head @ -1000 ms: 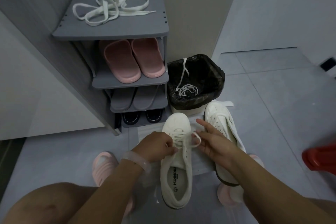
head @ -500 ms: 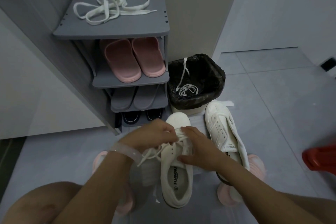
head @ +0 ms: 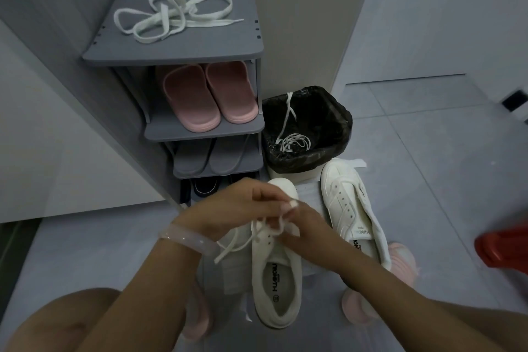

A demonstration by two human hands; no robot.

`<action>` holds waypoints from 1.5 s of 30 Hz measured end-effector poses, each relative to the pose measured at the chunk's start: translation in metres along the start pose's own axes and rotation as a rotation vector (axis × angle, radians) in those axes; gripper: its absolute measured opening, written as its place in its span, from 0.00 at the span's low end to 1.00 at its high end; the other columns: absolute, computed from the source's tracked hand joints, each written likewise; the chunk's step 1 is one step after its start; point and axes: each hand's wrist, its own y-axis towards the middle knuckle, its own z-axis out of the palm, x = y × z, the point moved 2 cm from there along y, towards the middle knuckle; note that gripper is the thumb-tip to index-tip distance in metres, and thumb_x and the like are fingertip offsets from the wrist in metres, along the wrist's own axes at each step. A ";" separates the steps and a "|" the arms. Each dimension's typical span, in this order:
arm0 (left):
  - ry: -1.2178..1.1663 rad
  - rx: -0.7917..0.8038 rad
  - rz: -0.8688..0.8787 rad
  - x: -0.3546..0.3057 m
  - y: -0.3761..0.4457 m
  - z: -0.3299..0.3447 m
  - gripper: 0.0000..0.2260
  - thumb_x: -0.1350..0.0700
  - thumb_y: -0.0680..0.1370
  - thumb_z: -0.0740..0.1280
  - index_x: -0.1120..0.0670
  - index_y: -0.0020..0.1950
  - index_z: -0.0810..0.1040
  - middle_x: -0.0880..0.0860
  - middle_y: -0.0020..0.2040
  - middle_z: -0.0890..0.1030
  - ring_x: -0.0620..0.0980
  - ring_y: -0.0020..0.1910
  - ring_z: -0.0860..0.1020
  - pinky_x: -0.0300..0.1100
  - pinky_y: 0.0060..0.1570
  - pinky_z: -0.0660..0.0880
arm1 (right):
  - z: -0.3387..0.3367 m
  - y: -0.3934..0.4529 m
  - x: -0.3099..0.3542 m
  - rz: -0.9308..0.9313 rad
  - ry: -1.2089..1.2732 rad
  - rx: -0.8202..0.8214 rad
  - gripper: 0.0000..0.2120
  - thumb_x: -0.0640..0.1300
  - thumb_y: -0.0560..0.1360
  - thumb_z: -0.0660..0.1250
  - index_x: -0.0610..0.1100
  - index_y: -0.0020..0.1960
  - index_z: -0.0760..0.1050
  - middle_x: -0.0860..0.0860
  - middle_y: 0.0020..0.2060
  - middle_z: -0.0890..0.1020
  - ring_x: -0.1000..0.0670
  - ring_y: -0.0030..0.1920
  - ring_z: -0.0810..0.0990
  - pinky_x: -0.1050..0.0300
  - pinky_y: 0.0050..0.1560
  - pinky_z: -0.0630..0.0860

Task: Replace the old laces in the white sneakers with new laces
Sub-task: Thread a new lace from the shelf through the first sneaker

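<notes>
1. Head view, as I read it from my station: the insole of the near sneaker (head: 276, 271) carries dark lettering that looks like "HUANQIU", though I cannot confirm every letter. The second sneaker (head: 353, 208) bears similar print on its insole, partly cut off.
2. Left hand (head: 243, 206): reaching over the toe of the near sneaker, fingers pinched closed on its lace (head: 237, 240) above the eyelets. A clear bracelet (head: 188, 238) sits on that wrist.
3. Right hand (head: 303, 226): lying across the sneaker's upper, fingers curled on the same lace, touching the left hand.
4. Count: two white sneakers on the floor, the near one between the forearms, the second just beside it to the right with bare eyelets.
5. Loose laces: one bundle of wide white laces (head: 171, 17) on top of the grey shoe rack (head: 200, 48); one thin lace (head: 291, 137) in the black-lined bin (head: 337, 123).
6. The rack holds one pair of pink slippers (head: 208, 97).
</notes>
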 end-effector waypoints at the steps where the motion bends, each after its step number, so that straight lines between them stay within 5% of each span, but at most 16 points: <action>1: 0.032 -0.115 0.002 0.011 0.008 -0.004 0.06 0.56 0.75 0.68 0.52 0.51 0.81 0.51 0.48 0.82 0.47 0.48 0.80 0.36 0.51 0.75 | -0.007 -0.001 0.010 0.030 0.180 0.016 0.06 0.46 0.75 0.63 0.46 0.46 0.78 0.53 0.43 0.80 0.61 0.45 0.78 0.61 0.49 0.74; 4: 0.437 -0.360 -0.127 0.046 0.025 -0.016 0.16 0.56 0.76 0.63 0.51 0.63 0.74 0.52 0.63 0.74 0.50 0.63 0.72 0.41 0.63 0.68 | -0.038 0.000 0.023 0.150 0.635 -0.098 0.12 0.41 0.79 0.59 0.44 0.40 0.76 0.52 0.30 0.78 0.57 0.32 0.78 0.61 0.44 0.75; 8: 0.711 -0.112 -0.445 0.087 0.024 -0.002 0.16 0.59 0.77 0.59 0.53 0.64 0.67 0.53 0.62 0.71 0.54 0.63 0.70 0.49 0.65 0.65 | -0.090 0.002 0.005 0.259 0.845 -0.538 0.11 0.40 0.79 0.58 0.45 0.40 0.75 0.56 0.21 0.68 0.57 0.22 0.66 0.62 0.31 0.68; 10: 0.830 -0.038 -0.500 0.090 0.022 0.006 0.03 0.58 0.77 0.58 0.52 0.47 0.69 0.52 0.52 0.72 0.54 0.58 0.73 0.50 0.62 0.66 | -0.113 -0.002 -0.006 0.372 0.683 -0.604 0.08 0.40 0.78 0.60 0.41 0.42 0.75 0.52 0.23 0.68 0.56 0.22 0.66 0.61 0.29 0.68; 13: 0.882 -0.053 -0.458 0.082 0.021 0.004 0.12 0.56 0.77 0.59 0.49 0.34 0.64 0.48 0.43 0.71 0.51 0.50 0.72 0.49 0.59 0.66 | -0.124 -0.006 -0.027 0.566 -0.056 -0.296 0.11 0.44 0.77 0.61 0.38 0.40 0.74 0.48 0.30 0.78 0.50 0.27 0.76 0.59 0.34 0.72; 16: 0.782 -0.145 -0.351 0.081 0.023 0.000 0.08 0.55 0.77 0.60 0.49 0.39 0.65 0.46 0.40 0.68 0.51 0.49 0.72 0.45 0.51 0.66 | -0.105 -0.009 -0.039 0.684 -0.536 0.034 0.13 0.51 0.77 0.61 0.42 0.52 0.76 0.46 0.51 0.80 0.47 0.50 0.79 0.58 0.46 0.71; 19: 0.820 -0.114 -0.403 0.088 0.021 0.008 0.09 0.57 0.76 0.60 0.53 0.53 0.63 0.50 0.47 0.70 0.53 0.53 0.73 0.47 0.54 0.66 | -0.082 -0.006 -0.028 0.556 -0.648 0.016 0.20 0.52 0.77 0.59 0.44 0.66 0.69 0.45 0.62 0.72 0.44 0.60 0.72 0.54 0.55 0.71; 22: 1.067 -0.144 -0.440 0.097 0.018 0.017 0.11 0.58 0.78 0.57 0.55 0.60 0.63 0.52 0.51 0.76 0.55 0.54 0.75 0.52 0.61 0.62 | -0.061 0.002 -0.010 0.303 -0.540 -0.048 0.19 0.47 0.78 0.59 0.46 0.68 0.68 0.47 0.63 0.72 0.45 0.62 0.71 0.54 0.60 0.69; 25: 1.140 -0.191 -0.448 0.093 0.018 0.016 0.09 0.56 0.79 0.55 0.55 0.58 0.68 0.53 0.54 0.77 0.55 0.56 0.74 0.53 0.66 0.58 | -0.031 0.007 0.005 0.103 -0.417 0.063 0.20 0.47 0.77 0.61 0.48 0.68 0.68 0.50 0.66 0.71 0.48 0.66 0.68 0.53 0.66 0.65; 28: 0.909 -0.379 -0.178 0.066 0.018 0.010 0.02 0.56 0.78 0.57 0.53 0.49 0.67 0.52 0.41 0.75 0.55 0.49 0.76 0.45 0.54 0.66 | -0.003 0.010 0.011 -0.020 -0.353 0.150 0.20 0.46 0.75 0.64 0.44 0.66 0.70 0.48 0.62 0.74 0.48 0.63 0.71 0.54 0.64 0.66; 30: 0.805 -0.423 -0.002 0.043 0.016 0.006 0.03 0.58 0.78 0.58 0.53 0.45 0.65 0.52 0.36 0.74 0.56 0.42 0.76 0.41 0.39 0.64 | 0.003 0.011 0.017 -0.008 -0.212 0.118 0.10 0.44 0.75 0.64 0.42 0.56 0.74 0.47 0.52 0.79 0.47 0.54 0.76 0.54 0.58 0.70; 33: 0.806 -0.343 0.045 0.030 0.011 -0.004 0.03 0.57 0.80 0.57 0.53 0.47 0.67 0.53 0.37 0.77 0.54 0.38 0.75 0.43 0.39 0.65 | -0.016 0.016 0.023 0.148 0.339 -0.019 0.03 0.41 0.77 0.64 0.45 0.44 0.75 0.50 0.33 0.81 0.55 0.35 0.80 0.59 0.45 0.76; 35: 0.780 -0.280 -0.021 0.036 0.008 -0.012 0.05 0.58 0.80 0.56 0.57 0.48 0.70 0.54 0.38 0.78 0.54 0.39 0.75 0.46 0.42 0.70 | -0.033 0.017 0.020 0.237 0.651 -0.151 0.05 0.37 0.76 0.63 0.44 0.45 0.76 0.50 0.28 0.79 0.56 0.32 0.79 0.60 0.45 0.75; 38: 0.819 -0.159 -0.175 0.058 0.008 -0.018 0.10 0.59 0.81 0.55 0.52 0.40 0.70 0.48 0.36 0.76 0.46 0.37 0.73 0.37 0.39 0.69 | -0.052 0.015 0.016 0.245 1.038 -0.315 0.10 0.33 0.77 0.59 0.44 0.52 0.75 0.52 0.24 0.74 0.56 0.30 0.77 0.57 0.45 0.74; 41: 0.792 -0.080 -0.277 0.077 0.011 -0.017 0.14 0.56 0.81 0.54 0.49 0.36 0.70 0.46 0.37 0.76 0.43 0.38 0.73 0.37 0.43 0.70 | -0.055 0.012 0.016 0.246 1.051 -0.317 0.15 0.35 0.78 0.59 0.50 0.60 0.71 0.51 0.31 0.80 0.56 0.30 0.77 0.60 0.43 0.76; 45: 0.881 -0.059 -0.277 0.077 0.014 -0.010 0.13 0.52 0.81 0.55 0.52 0.52 0.79 0.46 0.40 0.68 0.50 0.50 0.72 0.44 0.54 0.69 | -0.046 0.012 0.018 0.214 0.755 -0.215 0.19 0.36 0.78 0.61 0.55 0.63 0.68 0.52 0.48 0.84 0.58 0.27 0.72 0.65 0.33 0.72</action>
